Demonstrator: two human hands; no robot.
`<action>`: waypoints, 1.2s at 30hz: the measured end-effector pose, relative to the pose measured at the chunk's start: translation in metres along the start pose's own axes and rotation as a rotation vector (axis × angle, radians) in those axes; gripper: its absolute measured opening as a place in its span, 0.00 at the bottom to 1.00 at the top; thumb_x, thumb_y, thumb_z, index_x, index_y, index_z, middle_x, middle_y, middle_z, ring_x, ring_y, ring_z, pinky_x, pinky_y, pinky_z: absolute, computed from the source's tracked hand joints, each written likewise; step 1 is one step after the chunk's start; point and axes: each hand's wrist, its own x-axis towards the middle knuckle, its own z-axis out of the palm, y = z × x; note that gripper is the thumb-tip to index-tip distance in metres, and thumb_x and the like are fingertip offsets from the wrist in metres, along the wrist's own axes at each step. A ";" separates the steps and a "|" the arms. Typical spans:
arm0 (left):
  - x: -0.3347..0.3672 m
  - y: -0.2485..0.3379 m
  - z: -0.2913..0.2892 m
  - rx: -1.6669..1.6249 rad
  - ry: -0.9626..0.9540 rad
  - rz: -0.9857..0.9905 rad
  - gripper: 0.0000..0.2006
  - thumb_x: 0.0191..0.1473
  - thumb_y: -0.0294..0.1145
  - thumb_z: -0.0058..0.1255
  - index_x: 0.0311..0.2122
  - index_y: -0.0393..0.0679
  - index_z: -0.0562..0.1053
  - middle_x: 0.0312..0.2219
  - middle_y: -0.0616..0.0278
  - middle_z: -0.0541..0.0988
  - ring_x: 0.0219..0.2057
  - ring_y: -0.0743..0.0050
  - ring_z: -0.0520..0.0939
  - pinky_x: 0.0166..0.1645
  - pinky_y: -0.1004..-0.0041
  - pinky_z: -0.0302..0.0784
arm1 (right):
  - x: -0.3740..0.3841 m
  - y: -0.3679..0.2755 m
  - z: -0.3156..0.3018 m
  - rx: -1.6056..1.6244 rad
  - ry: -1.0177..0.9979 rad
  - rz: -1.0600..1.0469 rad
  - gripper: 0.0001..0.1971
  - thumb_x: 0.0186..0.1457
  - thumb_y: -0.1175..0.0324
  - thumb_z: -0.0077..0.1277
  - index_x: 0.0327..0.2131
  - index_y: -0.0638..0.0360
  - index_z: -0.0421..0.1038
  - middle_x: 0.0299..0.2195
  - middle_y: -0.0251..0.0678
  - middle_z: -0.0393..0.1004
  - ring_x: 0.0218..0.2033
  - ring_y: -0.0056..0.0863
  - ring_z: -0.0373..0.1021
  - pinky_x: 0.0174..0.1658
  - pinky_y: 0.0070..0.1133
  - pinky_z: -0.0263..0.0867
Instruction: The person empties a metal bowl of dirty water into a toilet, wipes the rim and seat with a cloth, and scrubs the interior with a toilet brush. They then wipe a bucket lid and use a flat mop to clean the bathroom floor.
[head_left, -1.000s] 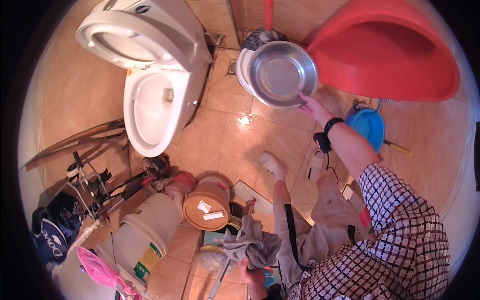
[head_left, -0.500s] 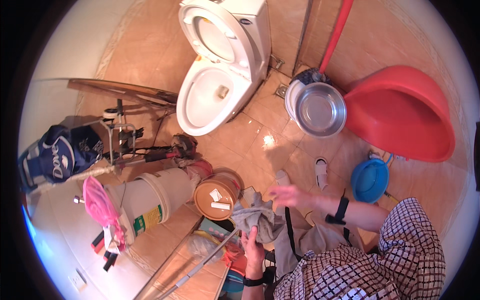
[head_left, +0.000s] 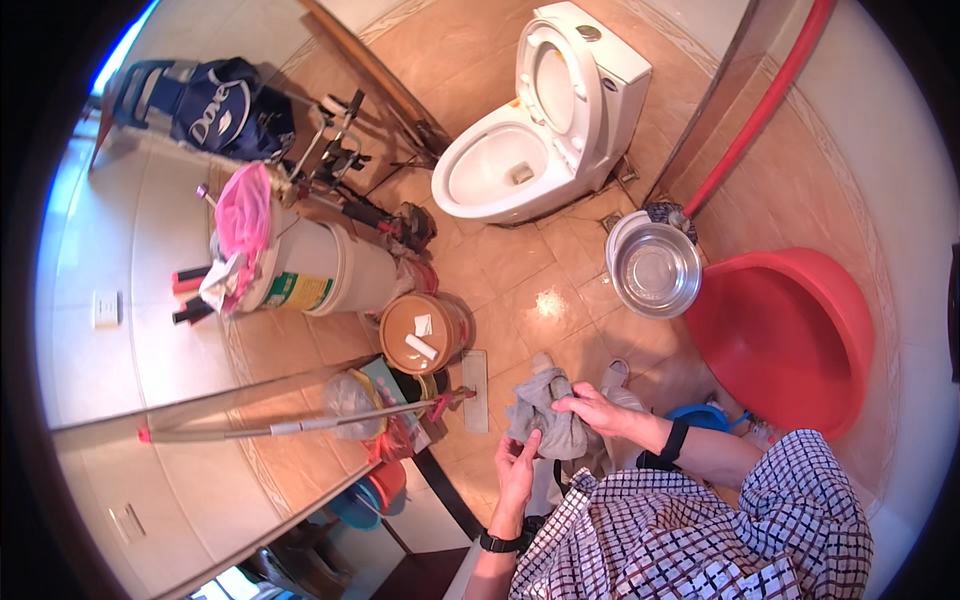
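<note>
- I am watching the grey cloth (head_left: 550,415) from the head view; it is hanging bunched between both hands, a little below and right of the frame's centre.
- The left hand (head_left: 515,468) is coming into the lower middle of the frame and pinching the cloth's lower edge, thumb pressing on top; I am not seeing all the fingers beneath.
- The right hand (head_left: 602,412) is gripping the cloth's right side, thumb and fingers closing on a fold.
- I am noting a dark band on each wrist, and a checked shirt (head_left: 690,530) filling the lower right.
- A shiny metal basin (head_left: 656,272) is sitting right of centre, partly covering a white round container (head_left: 619,240).
- A large red tub (head_left: 785,340) is standing beside it at the right, with a blue basin (head_left: 697,416) showing partly near the right forearm.
- The toilet (head_left: 500,178) is standing at upper centre, lid raised.
- A brown-lidded bucket (head_left: 402,340) is standing left of the cloth, small white items resting on its lid.
- A flat mop (head_left: 475,400) is lying near the bucket, its pole stretching toward the left.
- A navy bag (head_left: 235,110) is occupying the upper left.
</note>
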 end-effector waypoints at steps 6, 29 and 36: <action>-0.024 0.031 -0.024 0.091 0.064 0.124 0.07 0.49 0.30 0.56 0.32 0.38 0.74 0.25 0.69 0.76 0.24 0.88 0.72 0.29 0.84 0.66 | -0.020 -0.014 0.020 -0.142 0.069 0.148 0.13 0.46 0.66 0.57 0.35 0.61 0.72 0.32 0.27 0.73 0.30 0.14 0.67 0.31 0.13 0.61; -0.064 -0.033 -0.165 -0.437 -0.397 0.266 0.13 0.49 0.23 0.51 0.41 0.41 0.66 0.34 0.71 0.70 0.38 0.86 0.71 0.43 0.82 0.67 | -0.037 0.077 0.160 -0.243 -0.373 0.186 0.34 0.41 0.68 0.61 0.52 0.61 0.57 0.47 0.34 0.65 0.48 0.25 0.63 0.53 0.24 0.58; -0.087 -0.055 -0.182 -0.363 -0.294 0.301 0.12 0.49 0.21 0.51 0.40 0.40 0.67 0.33 0.69 0.72 0.34 0.85 0.74 0.39 0.83 0.71 | -0.048 0.077 0.179 -0.569 -0.439 0.095 0.36 0.36 0.70 0.64 0.51 0.62 0.59 0.46 0.33 0.67 0.47 0.22 0.63 0.51 0.21 0.59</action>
